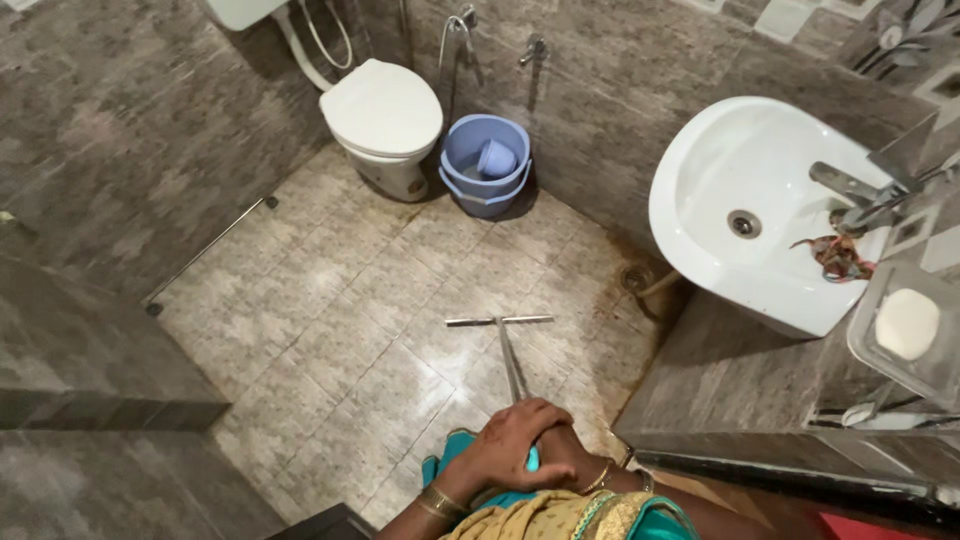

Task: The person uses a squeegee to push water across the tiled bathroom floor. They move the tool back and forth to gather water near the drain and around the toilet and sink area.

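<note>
Both my hands grip the top of a floor wiper's long metal handle (512,365) at the bottom middle of the view. My left hand (510,447) wraps over the teal grip end, and my right hand (572,462) sits just beside and under it, partly hidden. The wiper's thin blade (499,321) lies flat on the wet tiled floor (330,330) ahead of me, roughly level across the view.
A white toilet (383,115) stands at the far wall with a blue bucket (485,165) and mug beside it. A white washbasin (745,205) juts out at right above a floor drain (636,277). A soap bar (907,322) rests on a clear shelf.
</note>
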